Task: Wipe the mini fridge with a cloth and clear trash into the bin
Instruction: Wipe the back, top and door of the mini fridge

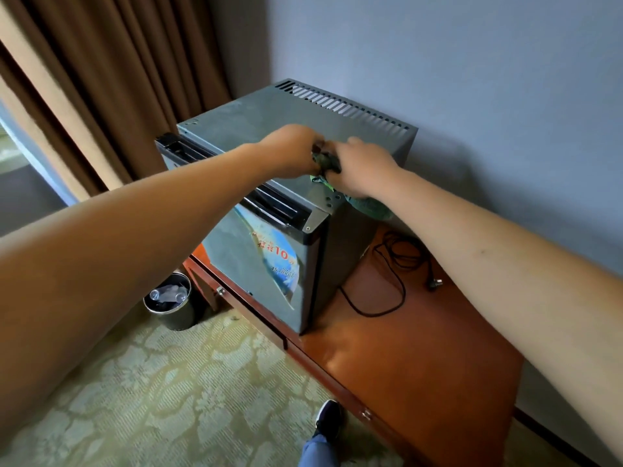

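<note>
A grey mini fridge (269,116) with a vented back edge stands on a wooden desk, its door bearing a peeling blue sticker. Both my hands meet over the fridge's top near its right front corner. My left hand (293,151) and my right hand (360,170) each grip a bunched green cloth (326,158). One end of the cloth hangs down below my right hand over the fridge's right side. A dark round bin (175,315) holding empty plastic bottles stands on the carpet to the left of the desk.
The reddish wooden desk (414,358) carries a black power cord (397,261) with its plug lying loose beside the fridge. Brown curtains (101,79) hang at the left, a blue-grey wall stands behind. My shoe (328,416) is on the patterned carpet.
</note>
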